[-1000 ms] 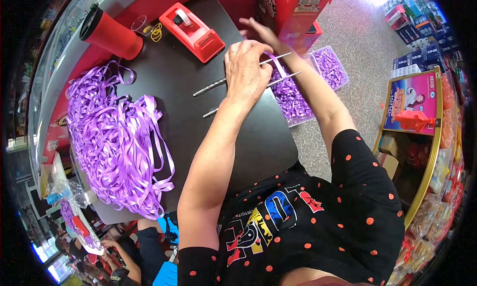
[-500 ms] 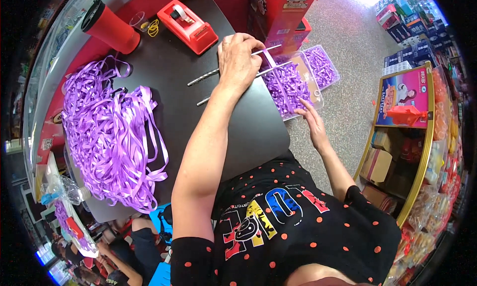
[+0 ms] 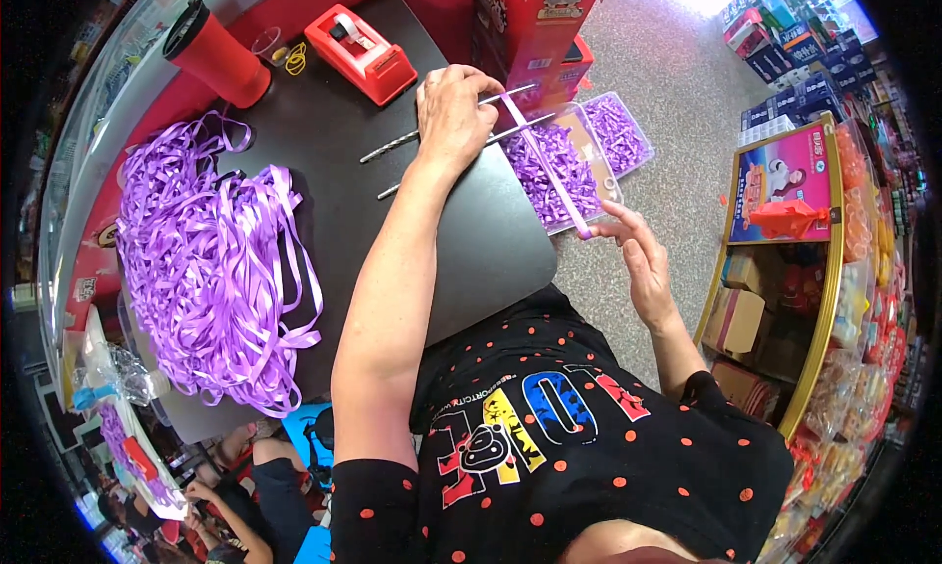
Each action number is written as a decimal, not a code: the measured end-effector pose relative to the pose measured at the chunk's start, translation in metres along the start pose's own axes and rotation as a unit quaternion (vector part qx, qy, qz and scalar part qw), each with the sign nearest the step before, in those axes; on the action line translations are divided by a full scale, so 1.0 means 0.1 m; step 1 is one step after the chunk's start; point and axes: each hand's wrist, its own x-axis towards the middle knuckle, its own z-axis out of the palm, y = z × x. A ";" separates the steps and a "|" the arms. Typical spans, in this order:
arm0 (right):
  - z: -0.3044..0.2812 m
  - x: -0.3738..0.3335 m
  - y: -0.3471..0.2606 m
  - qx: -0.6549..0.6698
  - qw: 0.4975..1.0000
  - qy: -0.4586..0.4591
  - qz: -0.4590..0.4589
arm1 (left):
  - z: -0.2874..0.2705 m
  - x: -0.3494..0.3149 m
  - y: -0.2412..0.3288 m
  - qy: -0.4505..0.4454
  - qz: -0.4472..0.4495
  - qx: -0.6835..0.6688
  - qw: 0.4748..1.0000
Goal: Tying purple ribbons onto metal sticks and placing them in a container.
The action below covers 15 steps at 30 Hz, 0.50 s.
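Observation:
My left hand point(image 3: 456, 113) rests at the far right of the table, closed over two thin metal rods, an upper rod point(image 3: 391, 150) with a twisted surface and a lower rod point(image 3: 390, 190). Their tips jut past the table edge. A purple ribbon point(image 3: 549, 172) runs taut from the rod tips by my left fingertips to my right hand point(image 3: 643, 265), which pinches its lower end. Beneath the ribbon is a clear plastic tub point(image 3: 612, 189) of short purple ribbon pieces point(image 3: 551, 186). A large tangled heap of purple ribbon point(image 3: 221, 280) lies on the table's left side.
A red tape dispenser point(image 3: 363, 54), a red tumbler point(image 3: 218, 54) and yellow rubber bands point(image 3: 294, 60) stand along the far side of the dark table point(image 3: 491, 260). A second tub point(image 3: 643, 162) sits behind the first. At right is a gold-edged display case point(image 3: 824, 299); people sit lower left.
My right hand has moved right and toward me, now with the ribbon's end in its fingers and the ribbon pulled straight. My left hand stays on the rods.

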 end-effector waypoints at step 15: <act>0.04 1.67 -0.51 0.224 0.967 -0.026 -0.118 | -0.02 0.00 -0.03 -0.016 -0.017 -0.003 1.000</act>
